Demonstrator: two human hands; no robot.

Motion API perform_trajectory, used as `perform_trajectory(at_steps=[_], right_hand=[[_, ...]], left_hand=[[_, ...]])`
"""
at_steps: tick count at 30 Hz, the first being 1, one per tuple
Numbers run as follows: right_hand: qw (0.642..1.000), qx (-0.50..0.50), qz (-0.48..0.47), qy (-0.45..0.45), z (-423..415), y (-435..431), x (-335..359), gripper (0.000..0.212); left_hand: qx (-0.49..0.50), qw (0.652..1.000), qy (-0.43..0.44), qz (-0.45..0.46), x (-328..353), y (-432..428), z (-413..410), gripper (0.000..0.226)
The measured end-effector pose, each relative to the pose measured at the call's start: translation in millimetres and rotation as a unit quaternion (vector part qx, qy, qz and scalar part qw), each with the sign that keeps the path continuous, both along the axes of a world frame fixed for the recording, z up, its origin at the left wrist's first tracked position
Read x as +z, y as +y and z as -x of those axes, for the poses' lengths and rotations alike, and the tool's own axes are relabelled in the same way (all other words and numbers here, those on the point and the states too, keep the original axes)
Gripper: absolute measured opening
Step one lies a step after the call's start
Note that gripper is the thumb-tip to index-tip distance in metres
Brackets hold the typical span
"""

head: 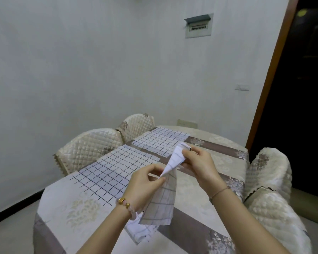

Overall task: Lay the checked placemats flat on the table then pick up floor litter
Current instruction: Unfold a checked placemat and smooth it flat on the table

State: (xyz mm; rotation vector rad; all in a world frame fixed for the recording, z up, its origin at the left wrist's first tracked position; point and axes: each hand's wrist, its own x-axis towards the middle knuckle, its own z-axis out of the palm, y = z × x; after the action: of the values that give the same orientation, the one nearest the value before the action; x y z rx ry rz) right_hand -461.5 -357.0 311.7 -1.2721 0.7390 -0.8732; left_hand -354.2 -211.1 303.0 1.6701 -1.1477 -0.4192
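At the far left, two quilted chairs (92, 145) are seen pushed in against the tabletop (77, 204), which is covered by a cream and brown floral cloth. Along that left edge a checked placemat (114, 169) is laid flat, and just beyond it a second flat placemat (162, 142) is spread out, the two nearly touching end to end. Nearer the middle, the left hand (145, 184) is closed, thumb and fingers pinched on a fold of a third placemat (163, 195), a beaded bracelet (127, 206) being worn on that wrist. The held placemat is lifted above the tabletop, twisted and partly folded, its lower end hanging down and trailing onto the cloth near the front edge. Further right, its upper corner is gripped by the right hand (200, 162), also closed around the fabric, with a thin cord bracelet (219, 192) on the wrist. At the far right, two more quilted chairs (270, 173) are seen beside the tabletop, and a dark doorway (301, 88) is seen behind them.
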Motion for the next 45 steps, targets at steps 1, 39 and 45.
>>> perform_trajectory(at_steps=[1, 39, 45], right_hand=[[1.0, -0.005, -0.003, 0.002, 0.4, -3.0, 2.9, 0.027], [0.992, 0.1, 0.061, 0.042, 29.8, 41.4, -33.0, 0.027], [0.998, -0.01, 0.035, 0.06, 49.1, 11.9, -33.7, 0.017]], left_hand=[[0.001, 1.0, -0.001, -0.008, -1.4, 0.5, -3.5, 0.015], [-0.116, 0.926, 0.354, 0.063, -5.8, -31.8, -22.0, 0.03], [-0.001, 0.957, 0.286, 0.058, -5.8, -29.4, -43.1, 0.009]])
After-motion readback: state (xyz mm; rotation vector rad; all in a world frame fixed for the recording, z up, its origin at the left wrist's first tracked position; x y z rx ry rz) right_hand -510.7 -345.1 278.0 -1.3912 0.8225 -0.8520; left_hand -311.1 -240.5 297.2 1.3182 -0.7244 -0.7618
